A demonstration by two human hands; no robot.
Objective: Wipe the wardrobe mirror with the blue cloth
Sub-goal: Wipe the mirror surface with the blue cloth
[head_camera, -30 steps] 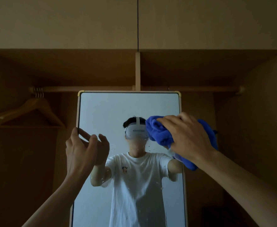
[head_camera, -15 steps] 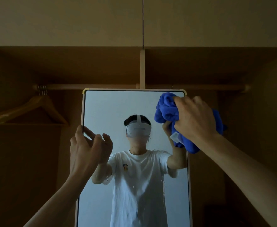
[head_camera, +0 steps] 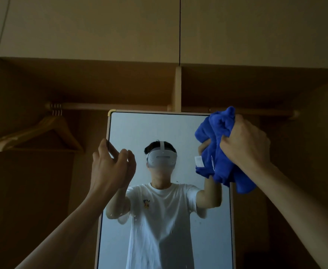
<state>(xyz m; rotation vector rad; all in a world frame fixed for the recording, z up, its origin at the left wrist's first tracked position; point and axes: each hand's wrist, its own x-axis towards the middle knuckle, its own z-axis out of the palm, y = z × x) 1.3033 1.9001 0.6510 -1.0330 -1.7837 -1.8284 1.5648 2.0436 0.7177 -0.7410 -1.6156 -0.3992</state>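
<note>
The tall wardrobe mirror (head_camera: 140, 131) stands in front of me in a pale frame with rounded corners. It reflects a person in a white T-shirt wearing a headset. My right hand (head_camera: 244, 142) grips the bunched blue cloth (head_camera: 215, 133) and holds it against the glass at the mirror's top right corner. A white label shows on the cloth's left side. My left hand (head_camera: 109, 167) is raised at the mirror's left edge, thumb on the frame and fingers loosely curled over the glass. Water drops and streaks show on the lower glass.
The mirror stands inside an open wooden wardrobe. A hanging rail (head_camera: 109, 106) runs just above the mirror, and several wooden hangers (head_camera: 37, 133) hang at the left. A vertical divider (head_camera: 178, 88) meets the rail above the mirror. Closed upper cabinet doors (head_camera: 93, 30) fill the top.
My right hand has carried the blue cloth up the right side of the mirror, from the middle to the top right corner. My left hand has stayed at the left edge.
</note>
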